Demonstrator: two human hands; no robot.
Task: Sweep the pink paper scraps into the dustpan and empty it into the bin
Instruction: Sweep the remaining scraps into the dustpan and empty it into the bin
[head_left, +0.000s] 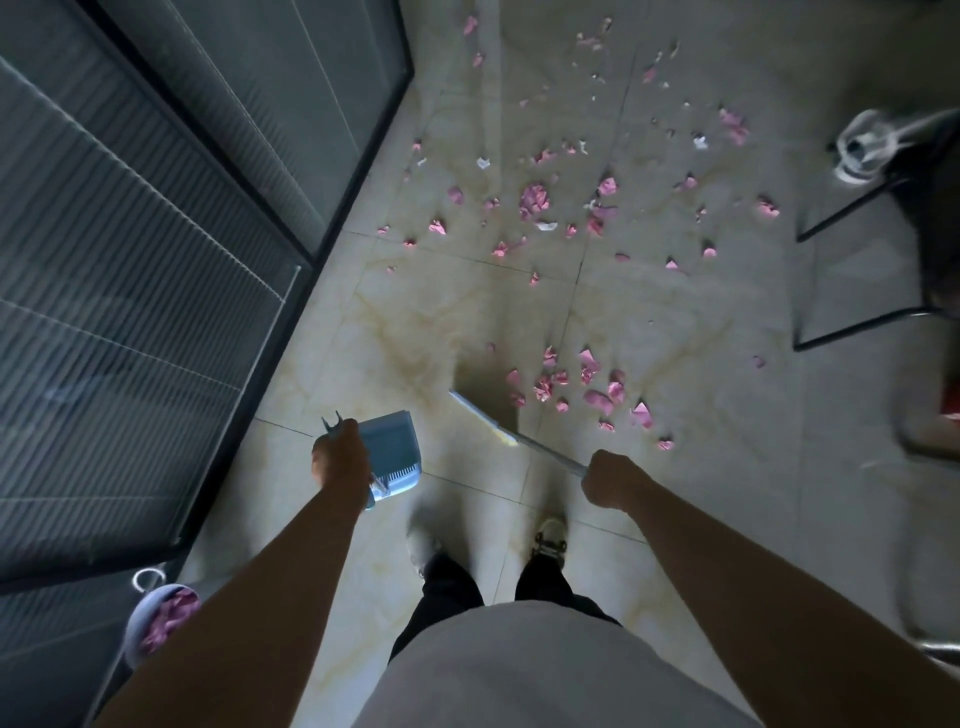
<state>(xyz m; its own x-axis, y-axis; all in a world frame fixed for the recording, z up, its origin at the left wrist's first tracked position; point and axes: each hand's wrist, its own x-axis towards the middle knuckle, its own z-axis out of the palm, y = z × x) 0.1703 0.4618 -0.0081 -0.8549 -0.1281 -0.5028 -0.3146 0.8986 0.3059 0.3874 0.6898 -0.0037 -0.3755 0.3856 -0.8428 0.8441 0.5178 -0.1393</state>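
Now, hands: our left hand (340, 460) grips the dustpan (390, 449) handle; our right hand (613, 480) is fisted round the broom (498, 428) shaft.
Scraps: pink paper scraps (587, 382) lie scattered on the floor (415, 322), nearest cluster just beyond the broom.
Bin: the bin (156, 621) stands at the floor's near-left corner, by the glass wall.
Handling: we judge the scraps light and flyaway, so sweep gently.

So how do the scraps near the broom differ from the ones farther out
The near scraps form a small tight cluster beside the broom; the far scraps are more numerous and spread widely. The far ones include white bits; the near look all pink. Both lie unswept on the tiled floor.
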